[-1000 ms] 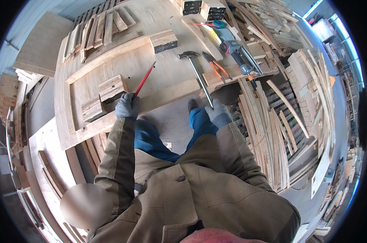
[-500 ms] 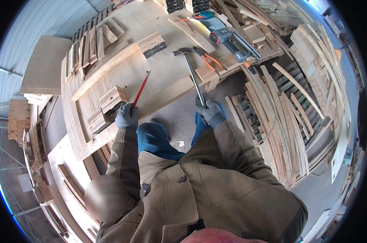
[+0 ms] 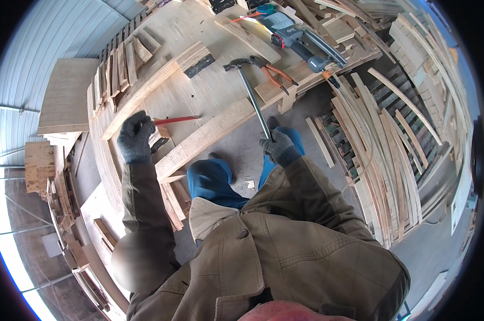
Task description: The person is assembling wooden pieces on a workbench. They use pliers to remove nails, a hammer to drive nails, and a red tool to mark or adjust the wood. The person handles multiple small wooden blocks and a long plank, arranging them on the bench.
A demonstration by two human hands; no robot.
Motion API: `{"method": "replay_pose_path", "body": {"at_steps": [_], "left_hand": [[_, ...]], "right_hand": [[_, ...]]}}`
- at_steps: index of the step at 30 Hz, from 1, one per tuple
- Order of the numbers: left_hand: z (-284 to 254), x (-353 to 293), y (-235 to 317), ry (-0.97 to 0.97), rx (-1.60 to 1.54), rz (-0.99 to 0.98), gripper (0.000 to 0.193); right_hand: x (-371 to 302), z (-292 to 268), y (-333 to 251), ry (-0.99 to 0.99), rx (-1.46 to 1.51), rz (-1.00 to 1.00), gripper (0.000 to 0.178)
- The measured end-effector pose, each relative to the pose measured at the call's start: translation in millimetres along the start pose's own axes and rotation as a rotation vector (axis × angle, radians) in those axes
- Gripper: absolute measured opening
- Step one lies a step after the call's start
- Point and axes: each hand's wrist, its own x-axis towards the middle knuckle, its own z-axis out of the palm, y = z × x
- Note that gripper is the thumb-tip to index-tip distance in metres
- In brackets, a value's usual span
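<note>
In my right hand (image 3: 280, 147), gloved in grey, is the lower end of a claw hammer's (image 3: 251, 91) metal handle; its head points away from me over the bench, beside orange-handled pincers (image 3: 272, 72). My left hand (image 3: 136, 138), also gloved, is curled over the left part of a wooden frame (image 3: 210, 136). From its fingers a thin red pencil (image 3: 177, 120) sticks out to the right, almost level. Just beneath the pencil, a wood block (image 3: 160, 140) is partly hidden by the hand. Another block (image 3: 196, 59) with a dark end lies at the frame's far corner.
A grey nail gun (image 3: 306, 51) rests on the bench's far right. Short slats (image 3: 125, 67) lie at the far left. Long wood strips (image 3: 373, 160) are heaped on the right, beside pallets. Loose boards (image 3: 172, 203) lie near my left forearm.
My left hand has moved left and away from me, and the pencil has swung from pointing away to pointing right. The right hand still grips the hammer, with little shift.
</note>
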Motion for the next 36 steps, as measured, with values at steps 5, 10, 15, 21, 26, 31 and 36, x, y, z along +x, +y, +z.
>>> {"method": "replay_pose_path", "body": {"at_steps": [5, 10, 15, 21, 26, 31, 36], "left_hand": [[33, 29, 3, -0.028, 0.003, -0.024, 0.022], [50, 43, -25, -0.148, -0.048, -0.101, 0.021], [52, 64, -36, -0.166, -0.107, -0.099, 0.019], [47, 146, 2, -0.042, -0.184, 0.194, 0.024], [70, 201, -1, 0.082, -0.174, 0.207, 0.020], [101, 230, -33, 0.098, -0.309, 0.185, 0.014], [116, 240, -52, 0.123, -0.278, 0.148, 0.014]], "right_hand": [[1, -2, -1, -0.057, 0.036, 0.007, 0.024], [-2, -8, -9, -0.102, 0.098, 0.040, 0.028], [4, -9, -14, -0.159, 0.140, 0.067, 0.031], [19, -11, -5, -0.221, 0.143, 0.086, 0.036], [29, -15, 3, -0.269, 0.135, 0.088, 0.042], [32, -19, 5, -0.308, 0.129, 0.102, 0.046], [34, -22, -3, -0.353, 0.131, 0.138, 0.047]]}}
